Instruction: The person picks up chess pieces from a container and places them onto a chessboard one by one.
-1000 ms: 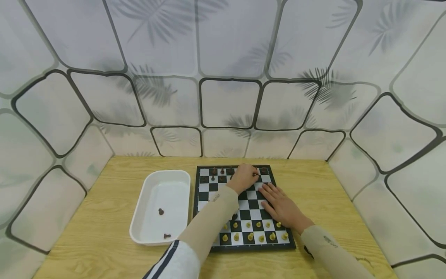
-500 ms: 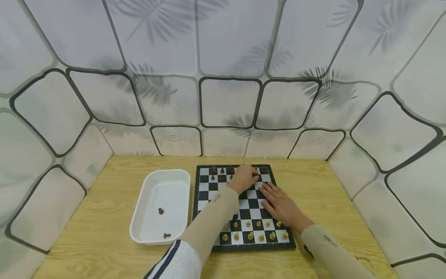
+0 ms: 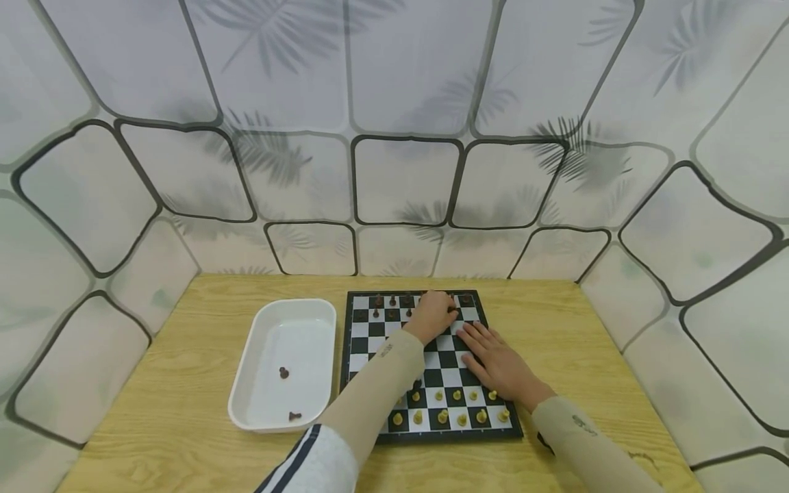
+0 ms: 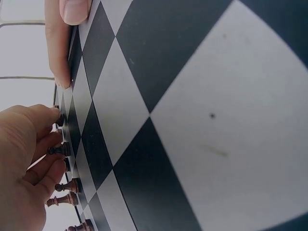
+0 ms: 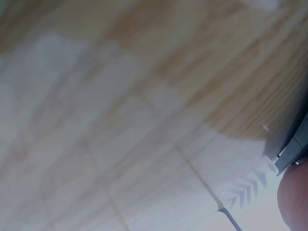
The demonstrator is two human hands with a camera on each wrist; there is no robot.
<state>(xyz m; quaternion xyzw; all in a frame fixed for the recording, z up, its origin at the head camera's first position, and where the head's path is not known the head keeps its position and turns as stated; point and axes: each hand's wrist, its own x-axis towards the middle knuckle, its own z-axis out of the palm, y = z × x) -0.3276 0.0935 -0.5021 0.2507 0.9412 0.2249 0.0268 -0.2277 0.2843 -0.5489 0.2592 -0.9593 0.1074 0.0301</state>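
My left hand point(image 3: 430, 316) reaches to the far side of the black-and-white chessboard point(image 3: 446, 359). Its thumb and index finger pinch a dark chess piece point(image 4: 59, 118), mostly hidden by the fingertips in the left wrist view. Beside these fingers a dark pawn point(image 4: 59, 149) and other dark pieces stand on the far rows. My right hand point(image 3: 499, 359) lies flat with straight fingers on the board's right edge. Pale yellow pieces point(image 3: 442, 416) fill the near rows, partly covered by my left forearm.
Left of the board stands a white tray point(image 3: 302, 346) with two dark pieces point(image 3: 284, 372) lying in it. Both rest on a light wooden table point(image 3: 185, 383). Patterned cloth point(image 3: 401, 185) walls the back and sides. The right wrist view is mostly blurred wood.
The dark piece at my left fingertips looked tilted one second ago and now looks more upright on the board. My left hand has hardly moved, and my right hand stays put.
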